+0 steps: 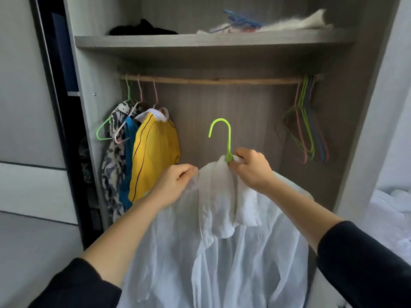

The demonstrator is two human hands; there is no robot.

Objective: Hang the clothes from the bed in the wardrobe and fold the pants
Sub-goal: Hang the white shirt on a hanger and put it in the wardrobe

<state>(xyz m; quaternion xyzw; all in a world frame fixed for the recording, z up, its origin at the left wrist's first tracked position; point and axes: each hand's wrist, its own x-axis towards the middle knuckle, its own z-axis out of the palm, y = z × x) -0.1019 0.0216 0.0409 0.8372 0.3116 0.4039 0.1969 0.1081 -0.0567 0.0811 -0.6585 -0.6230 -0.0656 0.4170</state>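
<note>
A white shirt (222, 241) hangs on a green hanger (222, 134) in front of the open wardrobe, below the wooden rail (211, 80). My right hand (251, 170) grips the hanger's neck together with the shirt's collar. My left hand (175, 185) pinches the shirt's left shoulder. The hanger's hook points up, well under the rail and apart from it. On the rail's left end hang a yellow shirt (155, 156), a blue garment (127, 152) and a black-and-white patterned garment (112, 163).
Several empty coloured hangers (309, 130) hang at the rail's right end. The shelf (200, 42) above holds a black garment (142, 28), more hangers (240, 22) and a white furry item (300, 22). White bedding (391, 210) shows at right.
</note>
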